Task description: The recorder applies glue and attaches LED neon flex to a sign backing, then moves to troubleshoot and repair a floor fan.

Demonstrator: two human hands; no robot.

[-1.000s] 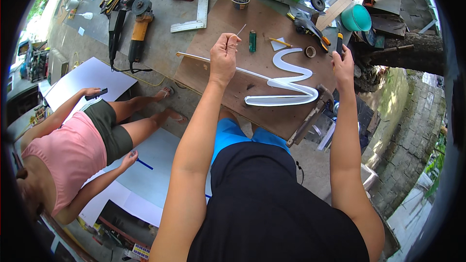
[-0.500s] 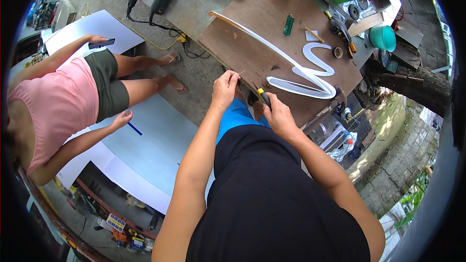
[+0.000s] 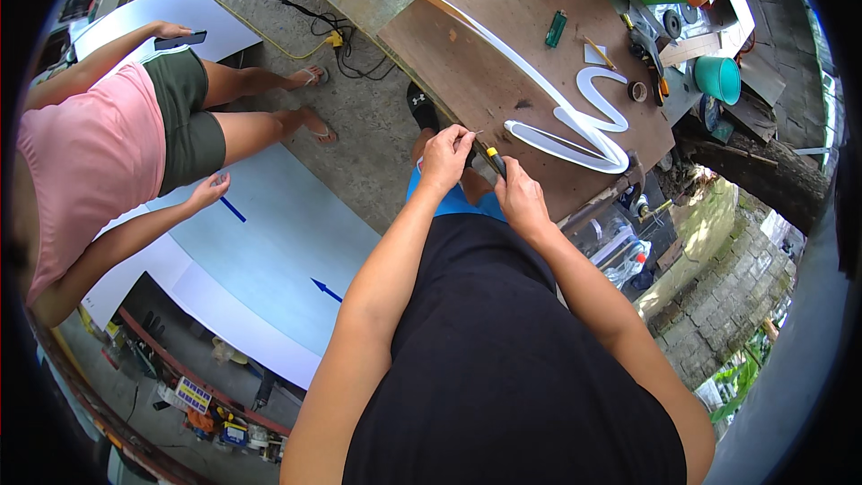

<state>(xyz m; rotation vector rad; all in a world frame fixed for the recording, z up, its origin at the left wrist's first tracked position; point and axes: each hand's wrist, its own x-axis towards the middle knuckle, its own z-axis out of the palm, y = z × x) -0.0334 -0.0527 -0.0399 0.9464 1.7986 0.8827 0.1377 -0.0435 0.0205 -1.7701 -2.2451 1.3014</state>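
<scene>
My left hand (image 3: pixel 444 159) is closed in a pinch on a thin, short piece (image 3: pixel 477 133), too small to make out. Wrapped in my right hand (image 3: pixel 521 199) is a slim hand tool (image 3: pixel 496 162) with a black and yellow handle; its working end is hard to see. Both hands hover close together by the near edge of a brown board (image 3: pixel 440 63) on the worktable. On that board lies a white, curving script-shaped piece (image 3: pixel 611 160) with a raised edge. A green lighter (image 3: pixel 556 29) and a pencil (image 3: pixel 600 52) rest beyond it.
To the left stands another person in a pink top (image 3: pixel 103 148), holding a phone (image 3: pixel 184 39). A large pale sheet (image 3: pixel 269 216) lies behind them. A brown ring (image 3: pixel 637 91), a black-and-orange clamp (image 3: pixel 648 54) and a teal cup (image 3: pixel 718 79) sit at the table's right side.
The view has shifted, so the table's contents appear higher and slightly to the right. My hands have come a little closer together, keeping hold of the thin piece and the tool.
</scene>
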